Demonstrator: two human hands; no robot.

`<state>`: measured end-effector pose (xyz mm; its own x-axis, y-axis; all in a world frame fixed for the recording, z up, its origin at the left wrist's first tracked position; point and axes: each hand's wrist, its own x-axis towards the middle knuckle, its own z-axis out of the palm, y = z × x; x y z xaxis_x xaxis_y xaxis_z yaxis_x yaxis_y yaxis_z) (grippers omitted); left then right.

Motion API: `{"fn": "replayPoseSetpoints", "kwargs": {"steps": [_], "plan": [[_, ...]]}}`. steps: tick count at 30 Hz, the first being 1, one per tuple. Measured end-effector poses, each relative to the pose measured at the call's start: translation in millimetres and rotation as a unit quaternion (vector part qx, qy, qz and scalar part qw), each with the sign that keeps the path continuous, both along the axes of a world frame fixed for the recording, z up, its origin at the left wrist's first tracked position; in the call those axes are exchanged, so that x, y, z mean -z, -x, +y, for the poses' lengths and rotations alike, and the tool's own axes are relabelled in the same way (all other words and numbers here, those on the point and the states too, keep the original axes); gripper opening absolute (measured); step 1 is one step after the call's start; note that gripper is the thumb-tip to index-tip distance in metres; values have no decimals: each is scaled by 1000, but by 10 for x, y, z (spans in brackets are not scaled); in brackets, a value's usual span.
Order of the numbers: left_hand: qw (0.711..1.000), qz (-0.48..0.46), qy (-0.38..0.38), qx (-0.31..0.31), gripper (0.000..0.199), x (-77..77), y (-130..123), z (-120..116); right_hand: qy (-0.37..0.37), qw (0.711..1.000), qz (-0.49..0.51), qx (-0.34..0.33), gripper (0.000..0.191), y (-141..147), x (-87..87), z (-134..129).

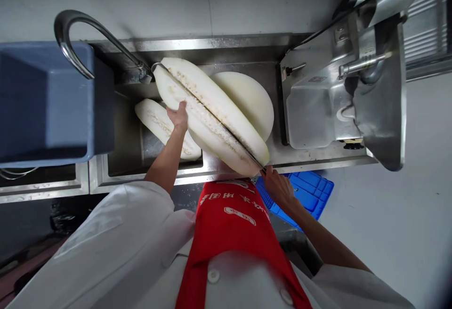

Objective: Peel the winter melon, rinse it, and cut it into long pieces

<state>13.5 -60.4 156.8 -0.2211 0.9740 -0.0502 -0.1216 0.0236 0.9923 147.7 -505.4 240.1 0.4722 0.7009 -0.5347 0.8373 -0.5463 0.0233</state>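
Note:
A long, pale, peeled winter melon lies diagonally over the sink, its seedy, hollowed side up. A long dark gap splits it lengthwise, and a knife stands in the gap's near end; most of its blade is hidden. My right hand is closed round the knife's handle at the sink's front edge. My left hand grips the left side of the melon, thumb on top and fingers hidden beneath. Below it, a narrower melon piece lies in the basin. Behind, a large rounded melon piece rests cut side down.
A curved faucet reaches over a blue-grey tub on the left. To the right stands a steel machine with a tray. A blue crate sits on the floor beside my right forearm. The metal sink edge runs before me.

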Motion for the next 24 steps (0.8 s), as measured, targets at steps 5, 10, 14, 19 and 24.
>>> {"fn": "replayPoseSetpoints", "kwargs": {"steps": [5,10,14,19,24], "plan": [[1000,5,-12,9,44,75,13,28,-18,1000,-2,2,35,-103,299,-43],[999,13,-29,26,50,101,31,54,-98,994,55,-15,22,-273,474,-201],[999,12,-25,30,51,105,48,45,-129,989,67,7,24,-335,567,-491],[1000,-3,-24,11,48,102,23,24,-97,995,23,11,21,-295,595,-599],[999,-36,-18,-1,46,111,3,19,-78,997,1,9,22,-199,472,-492]]}}
